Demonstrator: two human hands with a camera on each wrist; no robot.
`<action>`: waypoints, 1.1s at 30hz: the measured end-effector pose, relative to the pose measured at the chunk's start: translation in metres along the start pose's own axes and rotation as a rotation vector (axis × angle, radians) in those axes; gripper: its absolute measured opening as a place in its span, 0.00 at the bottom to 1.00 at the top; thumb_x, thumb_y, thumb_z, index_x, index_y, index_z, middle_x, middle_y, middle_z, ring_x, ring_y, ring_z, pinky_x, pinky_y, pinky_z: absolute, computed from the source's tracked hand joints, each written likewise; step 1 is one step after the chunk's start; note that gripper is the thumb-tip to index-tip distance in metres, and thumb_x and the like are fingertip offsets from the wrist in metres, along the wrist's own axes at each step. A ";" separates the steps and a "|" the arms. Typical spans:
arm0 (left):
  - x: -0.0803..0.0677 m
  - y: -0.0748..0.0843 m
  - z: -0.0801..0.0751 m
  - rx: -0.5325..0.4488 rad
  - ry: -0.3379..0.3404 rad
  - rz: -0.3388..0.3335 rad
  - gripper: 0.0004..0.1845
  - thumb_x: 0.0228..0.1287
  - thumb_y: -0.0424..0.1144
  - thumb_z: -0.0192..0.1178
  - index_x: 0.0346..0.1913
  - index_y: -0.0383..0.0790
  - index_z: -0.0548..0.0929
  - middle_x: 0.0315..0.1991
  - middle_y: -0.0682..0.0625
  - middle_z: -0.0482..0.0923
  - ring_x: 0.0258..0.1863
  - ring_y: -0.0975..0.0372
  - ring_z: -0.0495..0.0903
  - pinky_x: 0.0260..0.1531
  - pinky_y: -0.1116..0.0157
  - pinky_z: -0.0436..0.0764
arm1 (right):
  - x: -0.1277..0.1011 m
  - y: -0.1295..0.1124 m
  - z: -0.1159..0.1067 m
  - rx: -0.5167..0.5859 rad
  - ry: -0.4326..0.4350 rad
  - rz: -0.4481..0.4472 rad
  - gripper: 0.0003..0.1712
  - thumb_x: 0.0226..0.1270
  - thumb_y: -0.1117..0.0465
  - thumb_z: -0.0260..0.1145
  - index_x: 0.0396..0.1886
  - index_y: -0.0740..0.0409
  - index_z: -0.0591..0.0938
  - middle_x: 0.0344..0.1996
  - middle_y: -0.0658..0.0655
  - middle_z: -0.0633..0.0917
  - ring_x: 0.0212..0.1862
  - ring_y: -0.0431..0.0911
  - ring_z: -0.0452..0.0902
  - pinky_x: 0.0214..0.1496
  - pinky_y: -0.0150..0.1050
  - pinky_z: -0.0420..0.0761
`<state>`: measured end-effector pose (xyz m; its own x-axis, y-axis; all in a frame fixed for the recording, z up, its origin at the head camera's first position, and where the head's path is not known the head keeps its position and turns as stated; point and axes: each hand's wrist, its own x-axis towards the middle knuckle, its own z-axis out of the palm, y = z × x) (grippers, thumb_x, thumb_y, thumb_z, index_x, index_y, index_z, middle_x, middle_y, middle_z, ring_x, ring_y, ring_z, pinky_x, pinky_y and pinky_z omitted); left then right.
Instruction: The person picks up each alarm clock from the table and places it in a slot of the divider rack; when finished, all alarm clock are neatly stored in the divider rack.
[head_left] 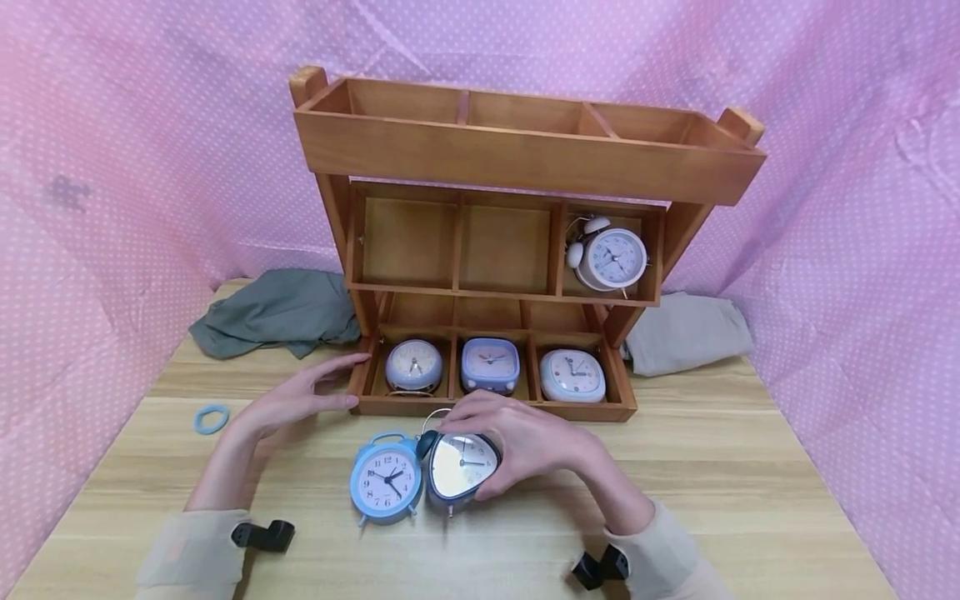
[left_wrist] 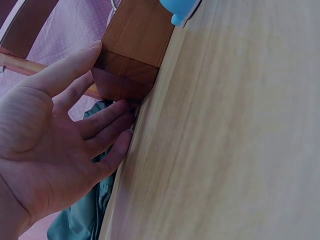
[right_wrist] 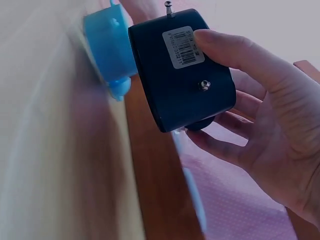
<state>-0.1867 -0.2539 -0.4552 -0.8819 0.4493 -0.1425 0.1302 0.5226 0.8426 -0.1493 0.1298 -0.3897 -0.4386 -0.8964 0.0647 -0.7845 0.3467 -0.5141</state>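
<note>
My right hand (head_left: 517,446) grips a dark blue triangular alarm clock (head_left: 459,467) on the wooden table (head_left: 712,500), fingers curled round its top and back. In the right wrist view the clock's dark back (right_wrist: 182,75) with a barcode label lies in my right hand (right_wrist: 260,115). A light blue round alarm clock (head_left: 386,479) stands just left of it. My left hand (head_left: 300,398) lies flat with straight fingers, touching the left front corner of the wooden shelf (head_left: 360,392); the left wrist view shows my left hand (left_wrist: 60,145) against that shelf corner (left_wrist: 130,55).
The shelf's bottom row holds three clocks (head_left: 414,365) (head_left: 490,363) (head_left: 572,375). A white twin-bell clock (head_left: 609,257) sits in the middle row's right compartment. A grey-green cloth (head_left: 277,310) lies left, a pale grey cloth (head_left: 686,332) right. A blue ring (head_left: 211,418) lies at left.
</note>
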 end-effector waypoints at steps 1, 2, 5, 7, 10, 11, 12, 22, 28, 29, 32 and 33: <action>0.000 0.000 0.000 0.001 -0.001 0.000 0.37 0.72 0.49 0.65 0.79 0.55 0.64 0.81 0.40 0.57 0.79 0.36 0.55 0.74 0.31 0.58 | -0.001 -0.001 -0.004 -0.007 0.004 0.009 0.49 0.46 0.45 0.85 0.70 0.48 0.78 0.68 0.51 0.79 0.72 0.46 0.71 0.75 0.47 0.74; 0.001 0.000 0.000 0.000 -0.003 0.001 0.37 0.71 0.49 0.65 0.79 0.56 0.63 0.81 0.40 0.56 0.79 0.35 0.55 0.74 0.31 0.58 | -0.003 -0.002 -0.008 -0.014 0.013 0.014 0.49 0.46 0.46 0.85 0.70 0.48 0.79 0.68 0.51 0.79 0.72 0.47 0.70 0.76 0.48 0.73; 0.000 0.000 0.000 -0.007 -0.004 0.002 0.37 0.71 0.49 0.65 0.79 0.55 0.63 0.81 0.40 0.56 0.80 0.36 0.55 0.74 0.32 0.58 | -0.004 -0.004 -0.025 -0.039 0.046 0.002 0.48 0.45 0.47 0.86 0.69 0.50 0.80 0.67 0.52 0.80 0.74 0.50 0.70 0.78 0.53 0.71; -0.002 -0.001 -0.001 -0.009 -0.001 -0.003 0.37 0.72 0.49 0.65 0.79 0.54 0.63 0.81 0.39 0.56 0.79 0.36 0.55 0.74 0.32 0.58 | -0.004 -0.005 -0.038 -0.058 0.069 -0.015 0.48 0.44 0.47 0.87 0.68 0.51 0.80 0.66 0.52 0.81 0.73 0.51 0.70 0.77 0.54 0.71; -0.006 -0.001 -0.002 -0.005 0.002 -0.017 0.37 0.72 0.49 0.64 0.80 0.54 0.63 0.81 0.38 0.56 0.79 0.36 0.56 0.74 0.32 0.59 | -0.005 -0.008 -0.058 -0.098 0.107 -0.042 0.47 0.44 0.48 0.87 0.67 0.54 0.81 0.66 0.53 0.81 0.72 0.51 0.71 0.74 0.51 0.76; -0.006 -0.001 -0.002 -0.002 0.002 -0.018 0.37 0.72 0.49 0.64 0.80 0.54 0.62 0.81 0.38 0.56 0.79 0.36 0.56 0.74 0.32 0.59 | -0.005 -0.008 -0.064 -0.118 0.122 -0.049 0.47 0.43 0.49 0.88 0.67 0.54 0.81 0.66 0.53 0.81 0.71 0.50 0.71 0.72 0.50 0.78; -0.007 -0.001 -0.002 -0.001 0.002 -0.018 0.37 0.72 0.49 0.64 0.80 0.54 0.62 0.81 0.38 0.56 0.79 0.36 0.56 0.74 0.32 0.59 | -0.006 -0.009 -0.071 -0.133 0.140 -0.053 0.48 0.42 0.49 0.88 0.66 0.54 0.81 0.66 0.53 0.81 0.70 0.49 0.72 0.71 0.48 0.79; -0.004 0.000 0.000 -0.001 0.011 0.017 0.36 0.71 0.48 0.65 0.79 0.54 0.65 0.80 0.40 0.59 0.79 0.38 0.58 0.74 0.35 0.62 | -0.014 -0.011 -0.131 -0.249 0.256 -0.094 0.52 0.40 0.57 0.89 0.70 0.56 0.78 0.67 0.57 0.78 0.71 0.51 0.69 0.70 0.52 0.78; -0.002 -0.001 0.001 0.001 0.010 0.018 0.36 0.72 0.49 0.65 0.79 0.55 0.64 0.81 0.40 0.57 0.79 0.36 0.57 0.74 0.34 0.60 | -0.012 -0.006 -0.155 -0.326 0.299 -0.104 0.51 0.40 0.58 0.89 0.69 0.58 0.79 0.66 0.60 0.79 0.71 0.54 0.70 0.70 0.55 0.76; -0.002 -0.001 0.001 -0.002 0.010 0.019 0.36 0.72 0.49 0.65 0.79 0.55 0.64 0.81 0.40 0.57 0.79 0.36 0.57 0.74 0.33 0.60 | -0.011 -0.006 -0.158 -0.336 0.301 -0.105 0.50 0.41 0.58 0.89 0.69 0.59 0.79 0.67 0.61 0.79 0.71 0.54 0.70 0.71 0.55 0.76; -0.001 -0.001 0.002 -0.006 0.011 0.021 0.36 0.71 0.48 0.65 0.79 0.54 0.64 0.81 0.40 0.57 0.79 0.36 0.56 0.74 0.33 0.60 | -0.007 -0.004 -0.166 -0.372 0.308 -0.104 0.49 0.42 0.58 0.88 0.68 0.59 0.79 0.67 0.63 0.78 0.71 0.55 0.69 0.70 0.55 0.76; -0.001 -0.001 0.002 -0.008 0.012 0.022 0.37 0.71 0.48 0.65 0.79 0.54 0.64 0.81 0.40 0.57 0.79 0.36 0.56 0.75 0.33 0.60 | -0.005 -0.003 -0.168 -0.380 0.308 -0.104 0.48 0.43 0.58 0.88 0.68 0.59 0.79 0.67 0.63 0.79 0.71 0.55 0.70 0.70 0.56 0.75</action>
<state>-0.1850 -0.2537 -0.4566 -0.8841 0.4522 -0.1179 0.1458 0.5066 0.8498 -0.2185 0.1795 -0.2442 -0.4132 -0.8284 0.3782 -0.9103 0.3871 -0.1467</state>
